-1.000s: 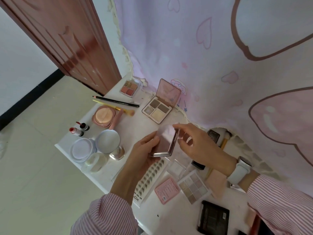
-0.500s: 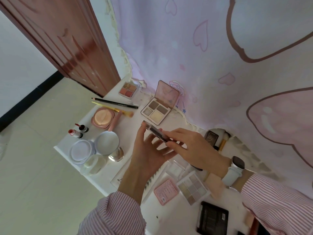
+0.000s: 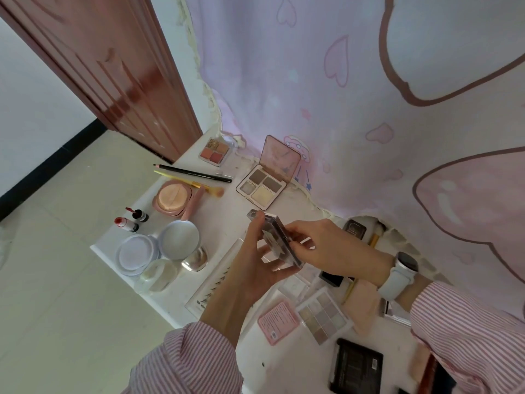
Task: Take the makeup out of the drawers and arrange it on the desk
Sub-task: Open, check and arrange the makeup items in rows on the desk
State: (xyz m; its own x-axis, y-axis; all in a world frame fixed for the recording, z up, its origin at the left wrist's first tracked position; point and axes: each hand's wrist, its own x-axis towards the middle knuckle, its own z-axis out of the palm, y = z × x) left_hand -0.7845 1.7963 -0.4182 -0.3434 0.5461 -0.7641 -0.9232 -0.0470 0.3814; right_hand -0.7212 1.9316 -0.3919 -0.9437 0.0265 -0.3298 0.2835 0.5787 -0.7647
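- We see the left hand [image 3: 250,268] and the right hand [image 3: 326,248] both gripping a small clear-cased palette [image 3: 279,241], held tilted above the white bench [image 3: 227,223] at frame centre.
- Above it, against the wall, an open four-pan palette [image 3: 261,186] lies on the bench.
- At left sit two lipsticks [image 3: 130,220].

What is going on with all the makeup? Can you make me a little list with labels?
place: white desk beside a pink heart curtain
left hand: holds a small clear palette from below
right hand: pinches the same palette's edge
open on desk: four-pan palette, lid raised
near left edge: two lipsticks, round compacts
front: black palette, closed
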